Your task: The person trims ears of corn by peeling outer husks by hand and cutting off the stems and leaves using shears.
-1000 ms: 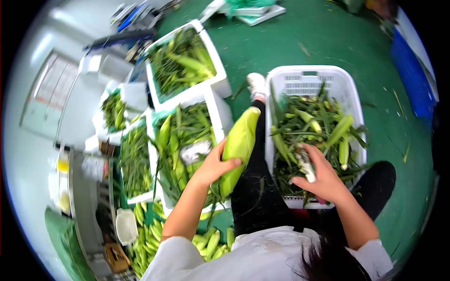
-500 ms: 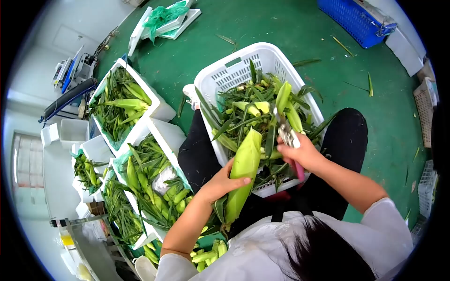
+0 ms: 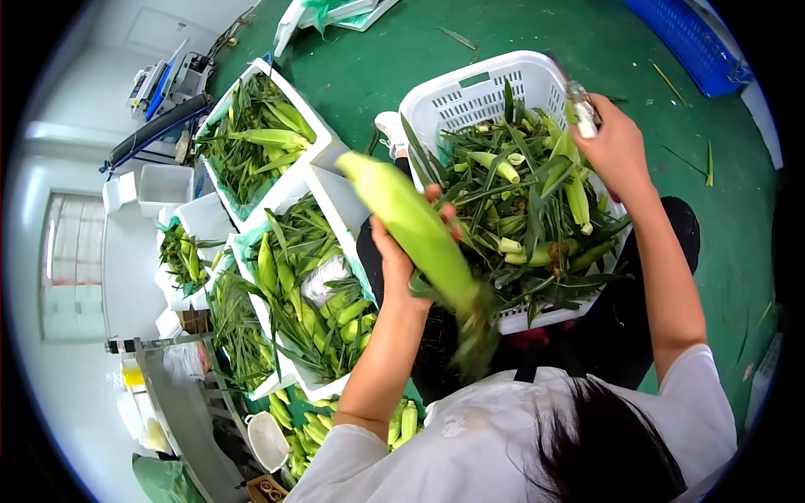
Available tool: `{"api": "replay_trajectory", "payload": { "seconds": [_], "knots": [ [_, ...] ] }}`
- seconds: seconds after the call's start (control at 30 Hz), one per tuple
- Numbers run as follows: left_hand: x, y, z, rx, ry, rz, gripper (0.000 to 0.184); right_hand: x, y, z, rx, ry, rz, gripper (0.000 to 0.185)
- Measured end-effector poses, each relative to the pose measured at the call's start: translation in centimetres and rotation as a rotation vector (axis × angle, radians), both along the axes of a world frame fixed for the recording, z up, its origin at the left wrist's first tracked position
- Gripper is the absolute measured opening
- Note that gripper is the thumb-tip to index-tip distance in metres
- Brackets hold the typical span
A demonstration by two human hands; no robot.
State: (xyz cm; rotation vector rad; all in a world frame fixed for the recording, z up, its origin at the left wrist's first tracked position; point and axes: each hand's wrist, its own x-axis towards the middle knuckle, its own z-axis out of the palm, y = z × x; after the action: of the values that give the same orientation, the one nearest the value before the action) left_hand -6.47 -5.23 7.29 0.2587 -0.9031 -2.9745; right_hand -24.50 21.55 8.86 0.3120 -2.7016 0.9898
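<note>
A green ear of corn (image 3: 411, 226) in its husk lies tilted in my left hand (image 3: 394, 264), whose fingers are wrapped round its middle. Its silk end, near my lap, is smeared by motion. My right hand (image 3: 616, 147) is closed round a pair of pruning shears (image 3: 584, 113) over the right rim of the white plastic basket (image 3: 482, 80); their handles are mostly hidden by the hand. Inside that basket, between my legs, are cut husk leaves (image 3: 503, 197) and stalk ends.
White foam boxes (image 3: 335, 197) stand on the left, filled with unhusked corn and leaves. Several trimmed ears (image 3: 314, 432) lie on the floor by my left side. A blue crate (image 3: 683, 42) sits at the far right. Behind the boxes is a scale (image 3: 159, 88).
My left hand has carried the ear left and upward, away from the shears, tilting its tip leftward. My right hand has moved up and right with the shears. The view has turned left.
</note>
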Motion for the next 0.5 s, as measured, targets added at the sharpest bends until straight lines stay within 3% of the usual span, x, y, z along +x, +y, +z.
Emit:
{"api": "replay_trajectory", "payload": {
  "seconds": [0.1,0.13,0.2,0.27,0.4,0.5],
  "knots": [
    [-0.5,-0.8,1.0,-0.309,0.009,0.370,0.058,6.4,0.6,3.8,-0.829,-0.562,0.283,0.046],
    [-0.5,-1.3,0.3,-0.302,0.025,0.434,0.058,9.0,0.6,4.9,-1.084,-0.733,0.411,0.049],
    [-0.4,-1.2,0.3,-0.261,0.065,0.422,0.060,12.6,0.8,4.5,-1.139,-0.979,0.653,0.058],
    [-0.4,0.2,1.5,-0.302,0.063,0.405,0.061,15.0,-0.1,2.6,-1.009,-1.119,0.660,0.062],
    [-0.5,3.2,1.7,-0.340,0.178,0.391,0.066,15.9,-2.0,-0.9,-1.157,-1.375,0.479,0.066],
    [0.2,4.3,1.8,-0.388,0.247,0.306,0.059,15.0,-1.9,-1.5,-1.113,-1.263,0.463,0.067]
  ]
}}
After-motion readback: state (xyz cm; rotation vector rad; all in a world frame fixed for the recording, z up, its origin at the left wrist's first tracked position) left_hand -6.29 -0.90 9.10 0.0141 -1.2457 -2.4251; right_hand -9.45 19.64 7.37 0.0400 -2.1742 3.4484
